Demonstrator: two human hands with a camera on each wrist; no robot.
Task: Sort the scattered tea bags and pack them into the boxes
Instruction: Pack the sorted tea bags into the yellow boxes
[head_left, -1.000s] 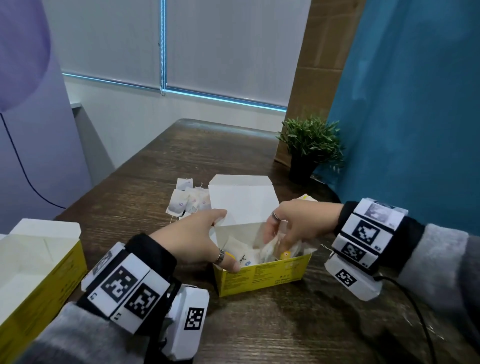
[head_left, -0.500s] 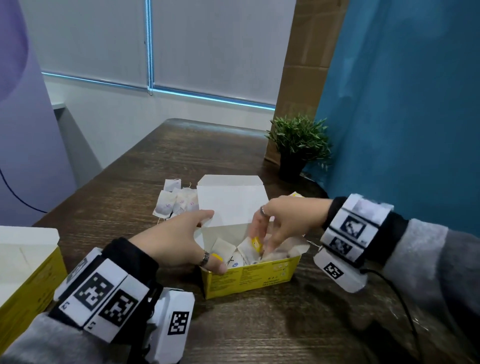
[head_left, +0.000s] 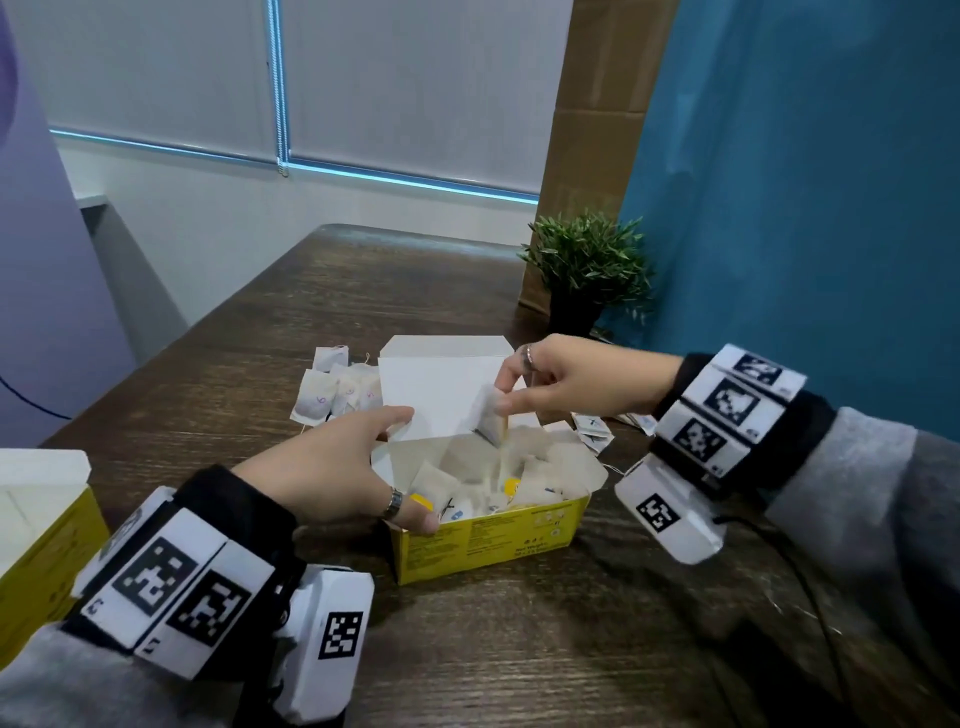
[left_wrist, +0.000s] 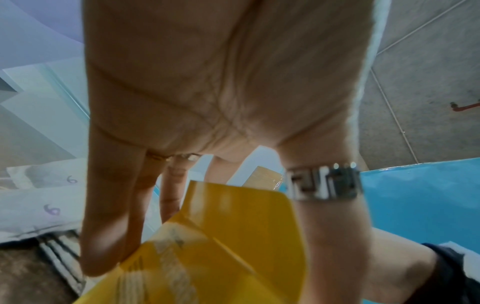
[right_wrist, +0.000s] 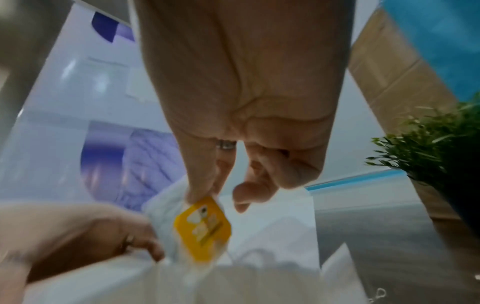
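An open yellow tea box (head_left: 493, 535) sits mid-table with its white lid (head_left: 441, 395) raised and several tea bags inside. My left hand (head_left: 363, 467) grips the box's left end, thumb on the near corner and fingers at the back; the left wrist view shows its fingers (left_wrist: 109, 205) beside a yellow flap (left_wrist: 233, 236). My right hand (head_left: 561, 384) hovers over the box and pinches a tea bag (head_left: 488, 428) by its top. Up close, that tea bag's yellow tag (right_wrist: 202, 228) hangs below the right fingertips (right_wrist: 197, 193).
Loose tea bags (head_left: 332, 395) lie behind the box on the left, and more tea bags (head_left: 592, 431) lie to its right. A second open yellow box (head_left: 47, 519) stands at the left edge. A potted plant (head_left: 587, 270) stands at the back right.
My right hand has come up out of the box with a tea bag pinched in its fingers. The left hand keeps its hold on the box's end.
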